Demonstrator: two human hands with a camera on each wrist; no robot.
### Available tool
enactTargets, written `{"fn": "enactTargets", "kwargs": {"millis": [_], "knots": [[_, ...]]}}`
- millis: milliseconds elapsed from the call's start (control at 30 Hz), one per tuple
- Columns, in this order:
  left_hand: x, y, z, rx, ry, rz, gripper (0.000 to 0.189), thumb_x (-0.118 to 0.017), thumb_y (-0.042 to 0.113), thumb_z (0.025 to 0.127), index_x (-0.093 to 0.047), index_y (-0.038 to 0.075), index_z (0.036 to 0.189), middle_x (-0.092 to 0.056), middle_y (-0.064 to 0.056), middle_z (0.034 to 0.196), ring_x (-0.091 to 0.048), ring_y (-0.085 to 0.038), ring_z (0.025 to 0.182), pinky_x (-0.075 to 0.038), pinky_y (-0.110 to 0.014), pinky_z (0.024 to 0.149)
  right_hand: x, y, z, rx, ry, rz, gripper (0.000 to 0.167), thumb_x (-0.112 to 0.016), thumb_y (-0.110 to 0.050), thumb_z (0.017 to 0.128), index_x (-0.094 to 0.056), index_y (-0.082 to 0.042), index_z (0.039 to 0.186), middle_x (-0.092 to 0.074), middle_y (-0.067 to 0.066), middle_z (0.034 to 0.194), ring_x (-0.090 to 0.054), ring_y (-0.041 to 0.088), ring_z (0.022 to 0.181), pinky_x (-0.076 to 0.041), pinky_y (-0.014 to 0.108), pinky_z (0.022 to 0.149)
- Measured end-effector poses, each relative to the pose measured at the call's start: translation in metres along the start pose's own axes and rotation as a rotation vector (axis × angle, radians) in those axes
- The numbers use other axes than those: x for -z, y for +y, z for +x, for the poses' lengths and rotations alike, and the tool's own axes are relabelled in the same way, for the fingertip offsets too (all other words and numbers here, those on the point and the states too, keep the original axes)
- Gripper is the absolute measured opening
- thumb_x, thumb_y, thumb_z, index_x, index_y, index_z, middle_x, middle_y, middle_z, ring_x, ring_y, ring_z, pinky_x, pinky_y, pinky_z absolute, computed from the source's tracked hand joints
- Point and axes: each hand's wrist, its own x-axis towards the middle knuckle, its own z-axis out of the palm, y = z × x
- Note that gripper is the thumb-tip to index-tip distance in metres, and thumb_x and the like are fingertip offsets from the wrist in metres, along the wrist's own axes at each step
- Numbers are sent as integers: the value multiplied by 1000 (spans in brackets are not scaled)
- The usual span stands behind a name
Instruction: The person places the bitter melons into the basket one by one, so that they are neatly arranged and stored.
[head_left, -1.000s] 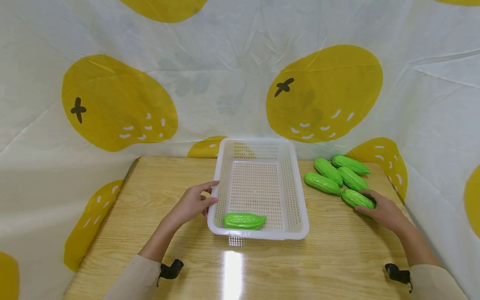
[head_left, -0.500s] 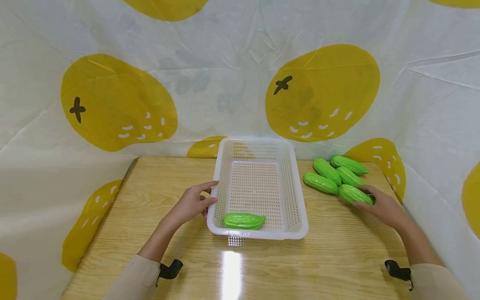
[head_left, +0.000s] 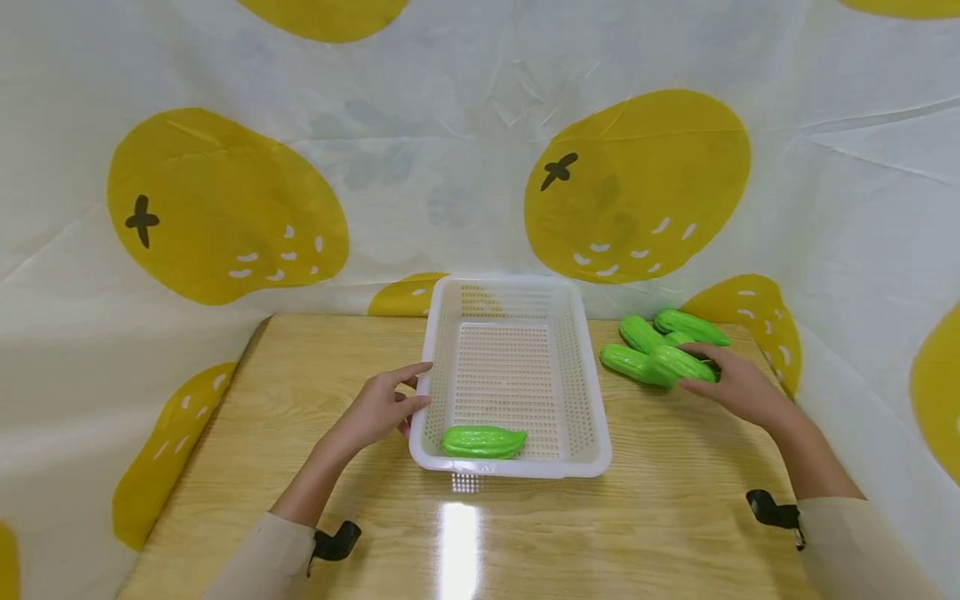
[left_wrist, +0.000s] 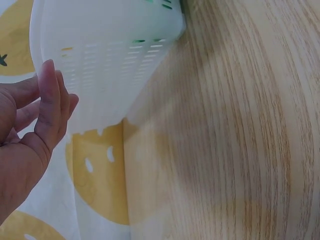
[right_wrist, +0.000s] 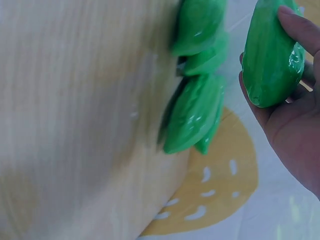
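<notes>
While one green gourd (head_left: 483, 442) lay crosswise at the near end of the white basket (head_left: 510, 469), left hand (head_left: 377, 408) touched its left rim, thumb and forefinger apart. Right hand (head_left: 738, 387) pinched a second gourd (head_left: 682, 365) above the table (head_left: 675, 467). Four more gourds (head_left: 692, 326) clustered beyond; printed cloth (head_left: 442, 108) behind.

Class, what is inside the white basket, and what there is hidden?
One green gourd lies crosswise at the near end of the white basket. Elsewhere its slotted floor shows bare. The floor directly beneath the gourd is covered.
</notes>
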Motion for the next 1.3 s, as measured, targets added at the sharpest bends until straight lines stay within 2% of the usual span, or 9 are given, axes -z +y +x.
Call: {"fn": "enactTargets", "kwargs": {"millis": [200, 600, 867, 1133, 1300], "knots": [[1, 0, -4, -8, 3, -3, 59, -67, 8, 101, -46, 9, 156, -56, -26, 128, -69, -19, 66, -64, -55, 61, 7, -22, 14, 23, -17, -2, 70, -67, -40, 102, -41, -3, 155, -40, 34, 154, -45, 57, 133, -45, 72, 99], [2, -2, -3, -13, -2, -7, 60, -66, 7, 101, -45, 8, 157, -57, -25, 127, -69, -18, 66, -63, -57, 62, 21, -62, 40, 113, -27, -13, 68, -68, -38, 101, -44, -3, 154, -51, 27, 149, -52, 47, 132, -46, 67, 104], [1, -1, 0, 0, -2, -15, 59, -67, 8, 101, -47, 12, 156, -57, -23, 127, -69, -20, 66, -63, -60, 63, 24, -84, 54, 140, -60, 0, 68, -68, -43, 100, -45, -9, 154, -52, 21, 151, -51, 43, 135, -46, 65, 107], [1, 2, 1, -5, -7, -11, 59, -67, 8, 101, -46, 11, 156, -57, -23, 126, -69, -20, 66, -63, -59, 63, 23, -113, 71, 190, -78, 8, 59, -70, -39, 100, -52, -13, 149, -63, 14, 137, -62, 32, 119, -53, 55, 98], [1, 2, 0, 7, -6, -7, 59, -67, 8, 101, -47, 12, 156, -57, -24, 126, -68, -20, 64, -63, -58, 63, 19, -125, 82, 215, -107, 25, 59, -70, -40, 99, -52, -12, 149, -61, 14, 141, -59, 34, 126, -53, 55, 100]]}}
